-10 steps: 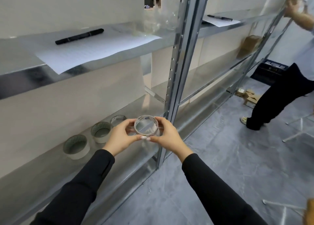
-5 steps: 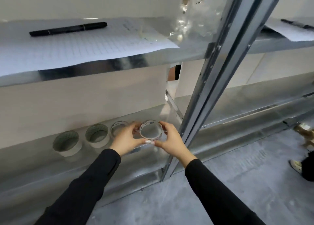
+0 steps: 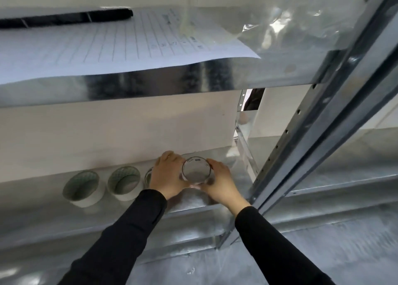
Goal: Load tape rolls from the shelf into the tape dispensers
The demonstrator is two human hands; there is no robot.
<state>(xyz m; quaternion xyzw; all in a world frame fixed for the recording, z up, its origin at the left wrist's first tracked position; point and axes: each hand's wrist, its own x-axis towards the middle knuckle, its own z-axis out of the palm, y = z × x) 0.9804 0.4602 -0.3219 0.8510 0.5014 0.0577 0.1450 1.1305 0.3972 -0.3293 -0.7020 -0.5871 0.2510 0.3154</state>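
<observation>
Clear tape roll (image 3: 196, 170): directly between both hands, opening tilted up toward the camera | left hand (image 3: 165, 175): grips its left side | right hand (image 3: 217, 183): grips its right side, equally near | lower shelf (image 3: 193, 206): just beneath, contact with the roll unclear | other rolls (image 3: 84, 188): upright in a row left of the left hand, the nearest partly hidden behind it

— Is anything glaring?
— Soft light is flaring off the plastic bag (image 3: 290, 15) and the upper shelf (image 3: 193, 78)'s front edge.
— Shadows? Sharpness?
— The left hand (image 3: 165, 177) is casting a faint one; the marker (image 3: 64, 19) is smearing.
</observation>
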